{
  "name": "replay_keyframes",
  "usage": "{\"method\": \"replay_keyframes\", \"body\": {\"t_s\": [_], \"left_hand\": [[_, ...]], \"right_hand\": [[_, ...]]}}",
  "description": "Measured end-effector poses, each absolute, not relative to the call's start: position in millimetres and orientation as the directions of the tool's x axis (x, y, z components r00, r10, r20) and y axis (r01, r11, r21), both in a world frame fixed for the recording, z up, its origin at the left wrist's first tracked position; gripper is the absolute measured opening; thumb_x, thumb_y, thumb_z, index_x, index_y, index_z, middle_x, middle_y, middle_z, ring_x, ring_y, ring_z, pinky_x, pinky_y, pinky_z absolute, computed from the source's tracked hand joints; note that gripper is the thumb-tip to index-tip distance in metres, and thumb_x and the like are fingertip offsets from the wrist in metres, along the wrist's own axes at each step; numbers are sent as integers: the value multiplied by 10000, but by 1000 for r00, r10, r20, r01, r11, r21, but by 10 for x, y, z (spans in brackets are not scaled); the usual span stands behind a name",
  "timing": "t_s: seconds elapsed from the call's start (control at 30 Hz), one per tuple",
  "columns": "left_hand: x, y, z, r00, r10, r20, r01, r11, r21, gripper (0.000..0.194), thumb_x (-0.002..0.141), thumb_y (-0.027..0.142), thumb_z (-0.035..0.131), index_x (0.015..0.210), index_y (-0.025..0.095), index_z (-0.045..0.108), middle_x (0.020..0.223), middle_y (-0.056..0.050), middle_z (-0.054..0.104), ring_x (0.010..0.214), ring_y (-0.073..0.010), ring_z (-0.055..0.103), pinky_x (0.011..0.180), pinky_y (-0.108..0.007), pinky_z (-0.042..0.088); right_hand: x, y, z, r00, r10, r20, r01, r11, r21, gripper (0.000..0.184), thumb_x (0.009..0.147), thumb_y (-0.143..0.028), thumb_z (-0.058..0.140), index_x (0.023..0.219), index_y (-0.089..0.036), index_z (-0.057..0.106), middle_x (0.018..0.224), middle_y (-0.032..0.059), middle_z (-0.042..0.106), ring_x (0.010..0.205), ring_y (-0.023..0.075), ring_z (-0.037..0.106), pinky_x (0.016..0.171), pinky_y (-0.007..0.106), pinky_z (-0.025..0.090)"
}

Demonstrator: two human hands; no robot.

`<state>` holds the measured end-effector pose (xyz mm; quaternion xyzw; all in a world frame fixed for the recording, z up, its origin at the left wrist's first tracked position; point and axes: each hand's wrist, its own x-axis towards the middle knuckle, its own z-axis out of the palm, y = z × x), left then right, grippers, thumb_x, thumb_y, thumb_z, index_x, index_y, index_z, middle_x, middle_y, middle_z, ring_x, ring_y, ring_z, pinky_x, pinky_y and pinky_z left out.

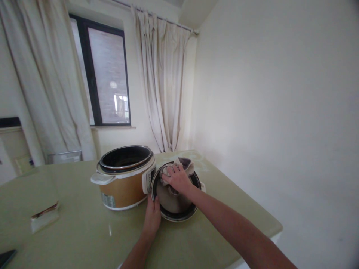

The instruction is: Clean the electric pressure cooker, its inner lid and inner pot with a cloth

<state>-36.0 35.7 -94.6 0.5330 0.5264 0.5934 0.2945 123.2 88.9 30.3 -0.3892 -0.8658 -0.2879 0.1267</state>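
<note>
A round lid with a black rim is tilted up on the table, its grey inner face toward me. My left hand grips the lid's left edge, its thumb on the near side and the other fingers partly hidden behind. With my right hand I press a crumpled, patterned cloth against the upper part of the inner face. Just left of the lid stands a gold and white electric cooker, uncovered, with a dark inner pot in it.
The glossy green table has its right edge near the white wall. A small clear packet lies at the left, and a dark flat object shows at the lower left corner. Behind are curtains and a window.
</note>
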Motion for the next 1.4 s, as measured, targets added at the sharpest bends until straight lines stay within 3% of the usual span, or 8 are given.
{"method": "replay_keyframes", "body": {"t_s": [0.3,0.53,0.67,0.83,0.97,1.17,1.27,1.4], "left_hand": [[-299,329,-944,-273,909,315,195,-268,943,521,1018,442,381,1409,128,523,1371,-196,640,1358,-305,575,1202,-522,411],[-263,301,-930,-249,918,310,178,-271,946,454,1024,456,367,1314,163,560,1304,-162,676,1303,-286,615,1163,-506,449],[-275,316,-934,-276,921,274,161,-237,958,473,1024,482,359,1315,162,551,1321,-163,669,1309,-289,610,1161,-507,447],[-298,303,-914,-299,908,293,131,-265,955,487,1038,476,348,1361,154,520,1383,-178,638,1326,-280,601,1180,-489,430],[-273,288,-900,-281,911,303,128,-278,952,496,1040,457,365,1423,162,476,1415,-176,622,1344,-269,591,1184,-475,428],[-269,316,-921,-288,904,316,127,-291,948,475,1035,417,362,1422,166,477,1430,-171,615,1376,-263,566,1197,-463,416],[-282,313,-933,-298,905,303,162,-265,951,486,1037,405,358,1437,154,473,1429,-184,613,1364,-271,577,1191,-473,423],[-278,312,-916,-305,905,295,196,-244,950,486,1033,368,359,1453,151,469,1391,-187,644,1312,-278,620,1153,-474,460]], "right_hand": [[1803,759,693,-439,889,132,874,389,291,421,771,-346,795,1168,-227,720,1179,152,694,1002,336,673,792,442,555],[1887,462,657,-757,612,-229,574,790,216,417,695,-431,818,1067,-264,733,1060,66,714,948,278,679,765,363,520],[1723,244,389,-873,468,-141,444,880,172,724,736,-420,802,1407,-285,567,1257,103,652,1140,301,613,936,426,483],[1568,338,308,-815,576,67,578,800,158,975,722,-418,830,1577,-335,367,1599,148,392,1424,378,394,1135,569,328],[1445,552,275,-757,644,107,650,728,216,794,746,-397,838,1463,-285,515,1552,174,415,1381,394,422,1086,550,394],[1180,822,317,-900,400,171,431,772,467,298,1016,-290,547,1306,-320,611,1393,102,545,1227,319,477,970,498,445],[1239,1019,492,-822,500,273,565,653,504,285,1062,-242,434,1237,-299,651,1379,104,560,1219,306,472,979,505,430],[1539,1132,636,-655,704,274,734,506,454,300,963,-230,594,1253,-259,667,1389,140,561,1212,337,506,1005,528,440]]}}
